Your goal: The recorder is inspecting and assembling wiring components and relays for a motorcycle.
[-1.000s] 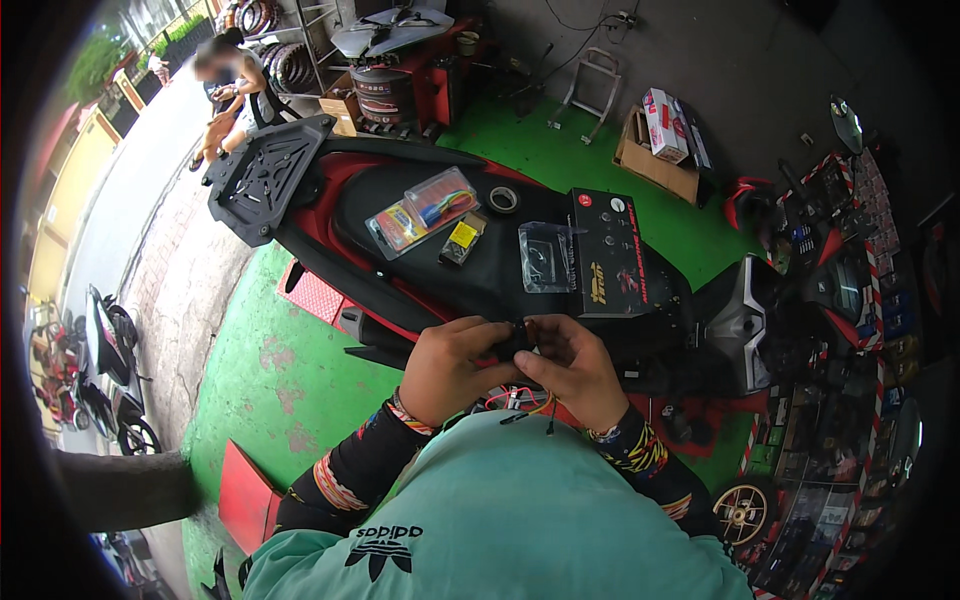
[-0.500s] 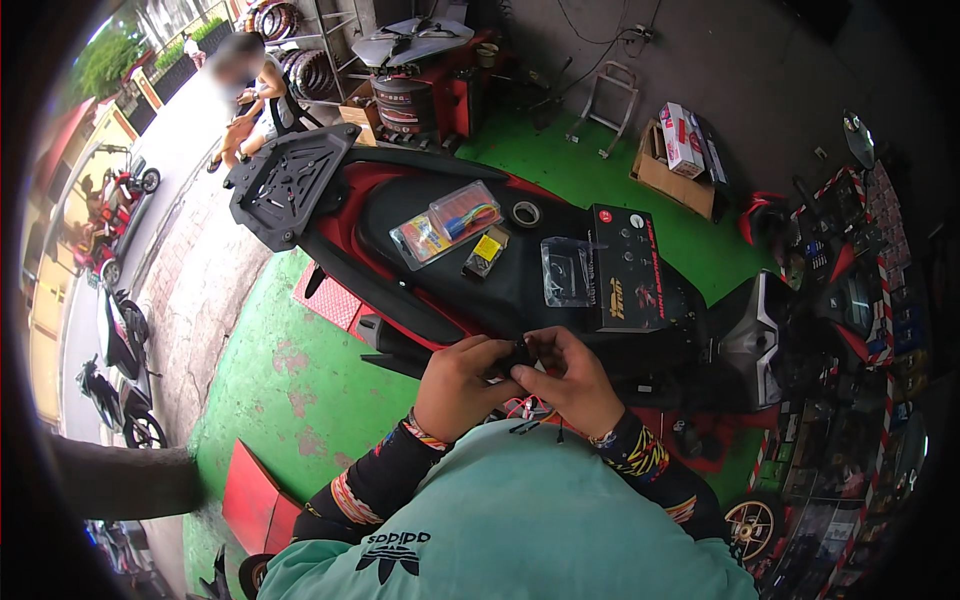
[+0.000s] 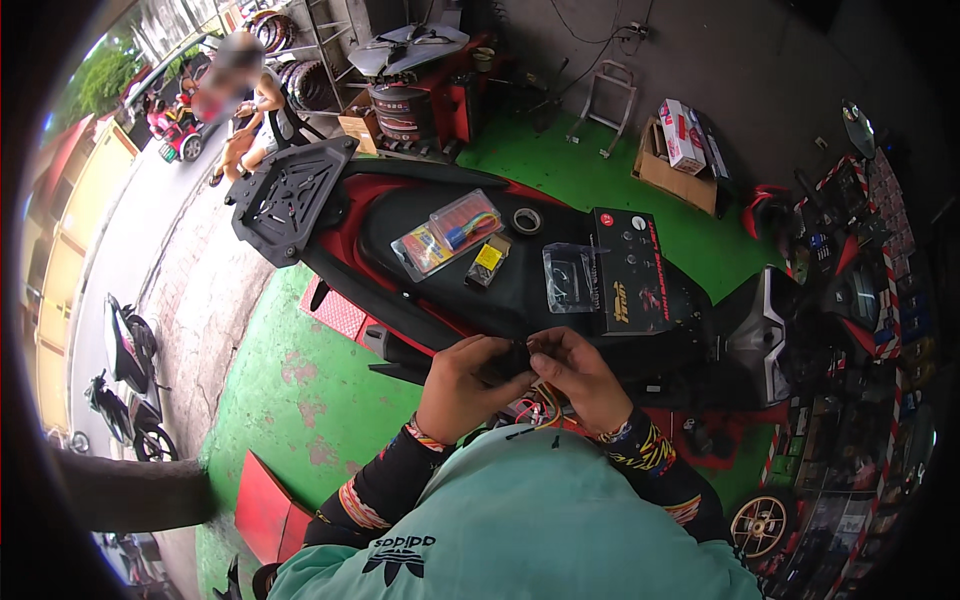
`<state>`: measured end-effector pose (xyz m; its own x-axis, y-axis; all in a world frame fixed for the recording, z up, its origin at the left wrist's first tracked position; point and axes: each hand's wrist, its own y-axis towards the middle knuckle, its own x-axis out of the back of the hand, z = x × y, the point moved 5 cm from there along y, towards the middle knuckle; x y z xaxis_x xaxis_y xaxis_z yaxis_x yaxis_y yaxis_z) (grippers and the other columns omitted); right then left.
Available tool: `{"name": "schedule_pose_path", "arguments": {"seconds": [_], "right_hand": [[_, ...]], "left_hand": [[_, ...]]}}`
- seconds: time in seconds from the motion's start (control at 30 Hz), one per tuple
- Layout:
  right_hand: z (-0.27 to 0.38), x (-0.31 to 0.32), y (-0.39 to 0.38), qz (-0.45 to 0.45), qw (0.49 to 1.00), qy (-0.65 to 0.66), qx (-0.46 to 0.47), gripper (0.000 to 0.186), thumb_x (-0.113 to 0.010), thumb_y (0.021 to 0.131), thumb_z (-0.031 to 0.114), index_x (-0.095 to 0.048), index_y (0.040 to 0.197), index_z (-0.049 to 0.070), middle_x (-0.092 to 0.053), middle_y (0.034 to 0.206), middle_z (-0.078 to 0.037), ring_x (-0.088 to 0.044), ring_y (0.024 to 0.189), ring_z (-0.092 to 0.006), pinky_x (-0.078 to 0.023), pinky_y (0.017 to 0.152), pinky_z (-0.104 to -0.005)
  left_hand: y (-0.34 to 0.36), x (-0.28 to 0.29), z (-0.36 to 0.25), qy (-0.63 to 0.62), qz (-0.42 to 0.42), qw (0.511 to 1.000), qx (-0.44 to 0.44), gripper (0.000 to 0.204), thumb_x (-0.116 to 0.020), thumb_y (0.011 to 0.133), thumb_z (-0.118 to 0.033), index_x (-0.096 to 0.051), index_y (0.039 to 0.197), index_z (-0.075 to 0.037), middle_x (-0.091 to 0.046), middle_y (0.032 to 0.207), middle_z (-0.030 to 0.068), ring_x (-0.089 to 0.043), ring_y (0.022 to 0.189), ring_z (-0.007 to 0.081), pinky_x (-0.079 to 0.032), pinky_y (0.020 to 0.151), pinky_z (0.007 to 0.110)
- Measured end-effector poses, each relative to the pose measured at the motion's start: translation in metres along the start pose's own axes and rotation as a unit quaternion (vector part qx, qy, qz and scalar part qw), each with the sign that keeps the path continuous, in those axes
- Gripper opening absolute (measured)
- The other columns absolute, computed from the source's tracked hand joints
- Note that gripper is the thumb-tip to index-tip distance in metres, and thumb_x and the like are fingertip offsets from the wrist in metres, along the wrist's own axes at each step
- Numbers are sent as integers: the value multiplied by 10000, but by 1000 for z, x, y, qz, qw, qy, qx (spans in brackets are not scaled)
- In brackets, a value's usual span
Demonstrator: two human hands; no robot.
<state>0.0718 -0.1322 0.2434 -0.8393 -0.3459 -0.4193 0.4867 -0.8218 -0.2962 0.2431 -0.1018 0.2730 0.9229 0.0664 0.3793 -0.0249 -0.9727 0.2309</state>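
Head view: left hand [image 3: 468, 385] pinches a black part [image 3: 517, 358]

The black part is between the hands, near the seat [image 3: 480, 300]. The right hand [image 3: 588, 378] has its fingertips beside it; whether they pinch something, I cannot tell. Wires [image 3: 545, 405] show below. On the seat lie a blister pack [image 3: 447, 238] and a black box [image 3: 630, 270].

We see a matt black, leather-like seat [image 3: 390, 218], a blister pack [image 3: 470, 211] of clear, shiny plastic, a thin see-through plastic tray [image 3: 570, 278] and a smooth black box [image 3: 632, 272] that looks like printed card. The rear rack [image 3: 294, 200] looks matt and hard, the thin wires [image 3: 554, 404] plastic-coated, and our shirt [image 3: 510, 500] is soft, matt cloth. We also find the green floor [image 3: 270, 400] painted smooth, with rough, worn patches.
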Motion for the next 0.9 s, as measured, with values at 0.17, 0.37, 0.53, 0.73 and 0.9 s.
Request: {"name": "schedule_pose_path", "arguments": {"seconds": [0.17, 0.37, 0.53, 0.73, 0.9], "right_hand": [[5, -1, 4, 23, 999, 32, 6, 386, -728, 966, 115, -505, 1269, 33, -642, 1096, -57, -645, 1030, -117, -541, 879, -275], [35, 7, 24, -3, 991, -100, 88, 337, -738, 958, 125, -535, 1211, 32, -677, 1028, -55, -678, 938, -118, -554, 825, -274], [58, 5, 62, -21, 938, -317, 142, 268, -744, 941, 110, -591, 1145, 26, -675, 1027, -24, -676, 935, -98, -556, 849, -283], [76, 3, 115, -64, 796, -532, 281, 340, -771, 826, 133, -622, 1100, -1, -698, 1024, -162, -700, 933, -354, -555, 829, -409], [76, 0, 138, -73, 677, -698, 222, 362, -755, 839, 270, -673, 1130, 71, -684, 1081, -110, -617, 1113, -322, -443, 992, -518]], "left_hand": [[3, -2, 18, -161, 30, 983, 85, 367, -824, 833, -85, -641, 1116, 61, -690, 923, 60, -706, 826, 134, -570, 696, 278], [44, 44, 38, -268, -68, 958, 81, 184, -711, 833, -23, -602, 972, 29, -631, 878, 20, -660, 834, 115, -535, 719, 269], [96, 113, 80, 3, -85, 994, 73, 202, -722, 788, -85, -632, 951, -6, -628, 919, 64, -666, 848, 171, -542, 753, 313], [121, 107, 76, 444, -36, 895, 11, 759, -923, 576, -470, -715, 1184, -67, -609, 1129, 167, -612, 1105, 370, -527, 926, 464], [124, 103, 83, 480, 17, 875, 51, 838, -912, 546, -513, -706, 1233, -81, -586, 1167, 170, -581, 1138, 369, -521, 972, 460]]}}
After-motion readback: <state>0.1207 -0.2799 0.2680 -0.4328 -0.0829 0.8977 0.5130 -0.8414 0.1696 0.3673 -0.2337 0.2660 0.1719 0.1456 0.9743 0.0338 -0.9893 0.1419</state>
